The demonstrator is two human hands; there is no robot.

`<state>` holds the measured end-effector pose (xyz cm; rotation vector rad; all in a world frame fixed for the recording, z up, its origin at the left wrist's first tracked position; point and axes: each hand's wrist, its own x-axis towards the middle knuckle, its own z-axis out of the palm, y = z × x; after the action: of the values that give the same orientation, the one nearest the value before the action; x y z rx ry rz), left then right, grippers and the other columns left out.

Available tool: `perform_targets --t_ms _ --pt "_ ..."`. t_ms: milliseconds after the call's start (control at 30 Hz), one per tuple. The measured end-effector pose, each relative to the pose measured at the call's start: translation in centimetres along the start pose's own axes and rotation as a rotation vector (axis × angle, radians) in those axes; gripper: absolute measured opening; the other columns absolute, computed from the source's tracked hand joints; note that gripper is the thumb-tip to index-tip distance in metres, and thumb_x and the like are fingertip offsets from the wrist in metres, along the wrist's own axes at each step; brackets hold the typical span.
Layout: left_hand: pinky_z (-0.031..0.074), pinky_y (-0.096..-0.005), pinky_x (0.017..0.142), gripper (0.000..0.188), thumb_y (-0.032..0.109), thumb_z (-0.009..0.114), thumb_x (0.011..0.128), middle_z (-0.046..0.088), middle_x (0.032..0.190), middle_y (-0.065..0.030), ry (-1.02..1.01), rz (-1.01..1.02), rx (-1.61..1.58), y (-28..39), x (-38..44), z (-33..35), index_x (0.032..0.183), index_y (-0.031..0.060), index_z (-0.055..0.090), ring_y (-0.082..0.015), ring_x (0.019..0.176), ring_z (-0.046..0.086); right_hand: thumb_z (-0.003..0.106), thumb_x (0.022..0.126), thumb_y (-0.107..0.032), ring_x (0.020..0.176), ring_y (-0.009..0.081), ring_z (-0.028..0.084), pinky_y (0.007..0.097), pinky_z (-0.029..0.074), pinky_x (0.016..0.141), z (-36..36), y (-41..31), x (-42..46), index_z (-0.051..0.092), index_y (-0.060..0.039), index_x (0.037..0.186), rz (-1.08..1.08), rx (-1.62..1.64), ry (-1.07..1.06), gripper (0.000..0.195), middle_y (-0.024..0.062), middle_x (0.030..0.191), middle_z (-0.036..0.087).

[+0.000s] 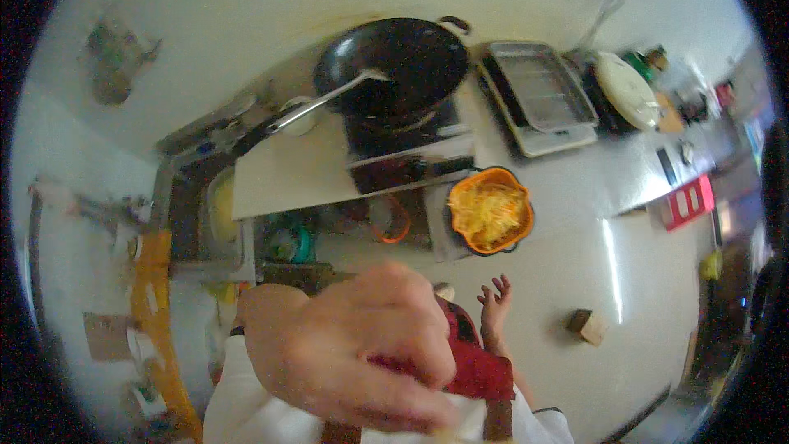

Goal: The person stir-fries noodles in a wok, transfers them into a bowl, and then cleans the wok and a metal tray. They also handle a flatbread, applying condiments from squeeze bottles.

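My left hand (363,345) is large and blurred, raised close to the camera with its fingers curled. A small pale yellow patch shows by its fingertips at the lower rim; whether they pinch something is unclear. Lower down, by the dark red apron (481,376), my right hand (495,305) hangs with its fingers apart and nothing in it. Ahead of that hand, at the counter's front edge, is an orange-lined bowl (490,209) of shredded yellow food. A black wok (400,61) stands on a cooker (400,135), and a metal spatula (320,100) leans across its rim.
Right of the wok, rectangular trays (542,89) are stacked on the counter (296,176). A round pale lid (625,91) lies beyond them. At the left is a sink (188,216). A pink basket (687,202) juts out at the right, and a small box-like block (588,327) stands on the floor.
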<state>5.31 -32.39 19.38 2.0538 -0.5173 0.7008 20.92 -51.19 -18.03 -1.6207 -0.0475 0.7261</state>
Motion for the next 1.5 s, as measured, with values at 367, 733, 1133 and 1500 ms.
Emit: perform_targets --t_ms 367,733,1133,1500 --pt "0.036 -0.0324 0.055 0.015 0.013 0.062 0.078 0.054 0.076 -0.0082 0.475 0.175 0.185 13.4 -16.3 -4.2 0.083 -0.0015 0.061 -0.0197 0.064 0.045 0.051 0.082 -0.009 0.092 0.0212 0.053 0.0309 0.047 0.07 13.5 3.4 -7.5 0.032 -0.0122 0.128 -0.129 -0.285 -0.52 0.049 0.0123 0.119 0.042" --pt "0.039 -0.0384 0.071 0.013 0.014 0.058 0.082 0.052 0.085 -0.0078 0.519 -0.173 0.143 30.6 -40.6 -10.9 0.09 0.0035 0.061 -0.0245 0.079 0.049 0.053 0.079 -0.006 0.093 0.0225 0.052 0.0351 0.046 0.073 31.1 14.7 -23.0 0.034 -0.0092 0.124 -0.222 -0.27 -0.808 0.049 0.0121 0.117 0.043" --pt "0.036 -0.026 0.045 0.02 0.013 0.06 0.081 0.054 0.083 -0.0121 0.538 0.103 -0.101 31.0 -51.9 -20.8 0.09 -0.0052 0.06 -0.0135 0.051 0.045 0.049 0.084 -0.01 0.097 0.021 0.051 0.0316 0.046 0.071 44.6 11.3 -32.5 0.032 -0.0094 0.127 -0.039 -0.518 -0.896 0.046 0.0106 0.117 0.044" --pt "0.044 -0.0316 0.057 0.023 0.017 0.055 0.085 0.052 0.094 -0.0134 0.898 0.098 -0.207 28.9 -52.5 -25.1 0.091 -0.0043 0.059 -0.0225 0.067 0.054 0.047 0.085 -0.009 0.1 0.0204 0.05 0.0327 0.044 0.076 59.8 10.3 -32.8 0.033 -0.0078 0.127 -0.218 -0.373 -1.193 0.045 0.0101 0.12 0.044"
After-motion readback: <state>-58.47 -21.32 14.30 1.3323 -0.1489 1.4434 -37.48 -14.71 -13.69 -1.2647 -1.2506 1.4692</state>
